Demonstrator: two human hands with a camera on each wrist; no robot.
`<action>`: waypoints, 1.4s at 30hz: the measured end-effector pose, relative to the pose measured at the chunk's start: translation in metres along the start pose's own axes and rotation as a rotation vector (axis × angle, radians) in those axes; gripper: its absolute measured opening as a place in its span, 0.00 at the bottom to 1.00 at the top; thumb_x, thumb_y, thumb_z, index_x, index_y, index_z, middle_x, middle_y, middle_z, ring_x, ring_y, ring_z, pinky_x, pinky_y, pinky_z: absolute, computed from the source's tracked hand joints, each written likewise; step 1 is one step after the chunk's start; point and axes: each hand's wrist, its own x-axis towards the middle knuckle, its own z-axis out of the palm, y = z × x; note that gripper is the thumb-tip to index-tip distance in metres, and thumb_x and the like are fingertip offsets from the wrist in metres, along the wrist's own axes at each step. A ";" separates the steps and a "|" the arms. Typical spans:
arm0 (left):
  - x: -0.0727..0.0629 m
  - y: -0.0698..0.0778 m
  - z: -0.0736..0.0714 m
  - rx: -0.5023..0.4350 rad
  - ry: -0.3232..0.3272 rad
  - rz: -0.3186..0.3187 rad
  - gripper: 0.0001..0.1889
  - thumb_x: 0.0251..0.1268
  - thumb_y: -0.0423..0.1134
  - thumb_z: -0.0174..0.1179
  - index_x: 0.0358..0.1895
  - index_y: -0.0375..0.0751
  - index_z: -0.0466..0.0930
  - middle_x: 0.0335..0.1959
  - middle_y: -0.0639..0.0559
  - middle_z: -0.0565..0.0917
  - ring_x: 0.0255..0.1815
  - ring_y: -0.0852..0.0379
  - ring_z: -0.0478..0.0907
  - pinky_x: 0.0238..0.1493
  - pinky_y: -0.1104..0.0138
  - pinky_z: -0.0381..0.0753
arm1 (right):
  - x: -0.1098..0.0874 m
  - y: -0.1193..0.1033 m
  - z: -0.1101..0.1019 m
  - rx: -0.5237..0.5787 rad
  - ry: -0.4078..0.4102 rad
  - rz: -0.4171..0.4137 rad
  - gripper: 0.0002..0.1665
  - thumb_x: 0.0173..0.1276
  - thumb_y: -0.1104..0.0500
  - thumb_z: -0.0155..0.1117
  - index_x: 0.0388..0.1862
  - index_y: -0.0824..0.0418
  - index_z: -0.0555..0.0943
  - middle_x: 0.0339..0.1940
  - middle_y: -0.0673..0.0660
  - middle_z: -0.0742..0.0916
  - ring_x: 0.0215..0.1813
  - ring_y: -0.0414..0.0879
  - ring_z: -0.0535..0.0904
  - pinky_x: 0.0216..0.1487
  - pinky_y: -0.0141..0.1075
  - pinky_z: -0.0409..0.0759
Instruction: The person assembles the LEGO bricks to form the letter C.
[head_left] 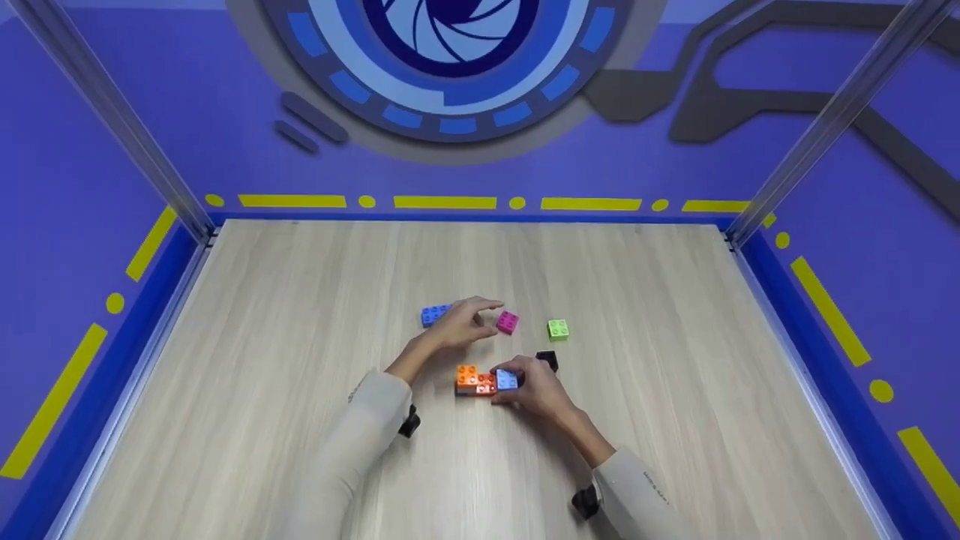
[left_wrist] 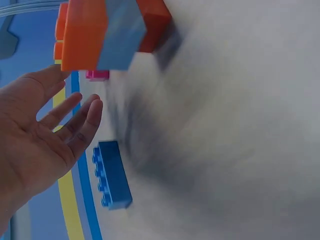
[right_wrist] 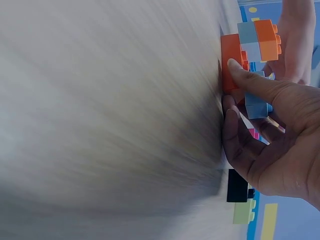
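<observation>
In the head view my right hand (head_left: 536, 386) pinches a small build of toy bricks at its right end. The build has a red brick (right_wrist: 231, 52) as its base. On one end a grey-blue brick (right_wrist: 248, 34) carries an orange brick (head_left: 466, 373); on the other sits a light blue brick (head_left: 507, 379). My right thumb presses the red brick's side, and the fingertips are on the opposite side. My left hand (head_left: 461, 324) holds nothing; its spread fingers reach beside a magenta brick (head_left: 508, 322). Under its wrist side lies a long blue brick (left_wrist: 114, 175), partly hidden in the head view.
A lime green brick (head_left: 557, 330) lies at the right, beyond a black brick (head_left: 549, 358) that is close behind my right hand. The wooden tabletop (head_left: 300, 300) is bordered by blue-purple panels (head_left: 450, 176) at the back and sides.
</observation>
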 end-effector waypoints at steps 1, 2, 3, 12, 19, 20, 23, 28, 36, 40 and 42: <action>0.003 0.001 0.001 0.004 -0.005 0.001 0.27 0.73 0.34 0.62 0.73 0.35 0.70 0.69 0.36 0.76 0.60 0.38 0.80 0.62 0.49 0.78 | 0.000 0.000 0.000 -0.003 0.001 -0.003 0.23 0.52 0.60 0.84 0.48 0.62 0.89 0.44 0.57 0.90 0.50 0.48 0.84 0.56 0.46 0.81; 0.007 0.003 0.002 0.016 -0.009 0.002 0.28 0.73 0.34 0.62 0.73 0.35 0.69 0.70 0.37 0.75 0.61 0.39 0.79 0.64 0.49 0.77 | 0.000 0.000 -0.001 -0.001 0.002 -0.003 0.23 0.52 0.60 0.84 0.48 0.62 0.89 0.44 0.56 0.90 0.49 0.48 0.84 0.55 0.45 0.81; 0.010 0.005 0.003 0.028 -0.011 0.002 0.28 0.73 0.35 0.62 0.73 0.35 0.69 0.70 0.37 0.75 0.63 0.39 0.78 0.66 0.49 0.76 | 0.000 0.000 -0.001 -0.001 0.003 -0.004 0.23 0.52 0.60 0.84 0.48 0.62 0.89 0.43 0.56 0.90 0.49 0.47 0.84 0.54 0.44 0.81; 0.026 -0.003 0.011 0.080 -0.017 -0.009 0.25 0.71 0.33 0.62 0.70 0.38 0.74 0.66 0.38 0.78 0.64 0.40 0.77 0.67 0.50 0.74 | 0.000 -0.005 -0.002 0.029 0.009 -0.020 0.24 0.51 0.61 0.84 0.48 0.62 0.89 0.44 0.57 0.90 0.49 0.49 0.84 0.54 0.39 0.80; 0.026 -0.005 0.014 0.077 -0.027 -0.035 0.22 0.71 0.33 0.63 0.67 0.40 0.78 0.62 0.40 0.81 0.65 0.43 0.77 0.69 0.52 0.73 | -0.001 -0.004 -0.004 0.022 0.011 -0.003 0.25 0.51 0.60 0.84 0.49 0.62 0.89 0.44 0.57 0.90 0.49 0.49 0.84 0.55 0.40 0.80; 0.026 -0.005 0.014 0.073 -0.021 -0.039 0.22 0.70 0.33 0.64 0.66 0.40 0.79 0.61 0.40 0.81 0.63 0.43 0.77 0.68 0.52 0.74 | -0.001 -0.004 -0.004 0.022 0.013 -0.002 0.25 0.51 0.60 0.83 0.50 0.62 0.89 0.44 0.57 0.90 0.50 0.49 0.84 0.56 0.41 0.80; 0.022 -0.006 0.012 0.073 -0.009 -0.039 0.21 0.67 0.32 0.66 0.63 0.38 0.81 0.57 0.40 0.82 0.59 0.44 0.79 0.64 0.52 0.77 | -0.001 -0.004 -0.003 0.012 0.022 -0.007 0.24 0.51 0.61 0.83 0.49 0.62 0.89 0.45 0.57 0.90 0.50 0.49 0.84 0.56 0.42 0.80; 0.010 -0.013 0.006 0.109 0.019 -0.036 0.18 0.63 0.30 0.70 0.56 0.37 0.84 0.53 0.40 0.84 0.56 0.44 0.80 0.62 0.52 0.77 | 0.000 -0.006 0.001 0.015 0.009 0.001 0.24 0.52 0.61 0.83 0.50 0.62 0.89 0.46 0.57 0.90 0.52 0.49 0.84 0.58 0.47 0.80; -0.011 -0.018 0.000 0.120 0.024 -0.065 0.17 0.57 0.29 0.73 0.51 0.37 0.85 0.48 0.42 0.87 0.52 0.45 0.82 0.57 0.53 0.80 | 0.000 -0.006 0.005 0.043 -0.014 0.046 0.25 0.53 0.60 0.83 0.51 0.61 0.88 0.48 0.56 0.90 0.54 0.50 0.84 0.61 0.49 0.79; -0.024 -0.017 0.001 0.135 0.024 -0.083 0.17 0.58 0.31 0.73 0.52 0.40 0.85 0.48 0.45 0.87 0.51 0.47 0.82 0.55 0.55 0.81 | -0.004 -0.003 0.004 0.051 -0.007 0.061 0.25 0.53 0.60 0.83 0.51 0.60 0.88 0.48 0.57 0.89 0.55 0.51 0.84 0.62 0.50 0.80; -0.032 -0.017 0.001 0.140 0.031 -0.093 0.16 0.61 0.34 0.72 0.52 0.42 0.84 0.48 0.46 0.87 0.50 0.49 0.83 0.52 0.56 0.82 | -0.005 -0.001 0.003 0.056 -0.004 0.058 0.25 0.52 0.60 0.83 0.51 0.61 0.88 0.48 0.57 0.90 0.54 0.52 0.84 0.62 0.50 0.80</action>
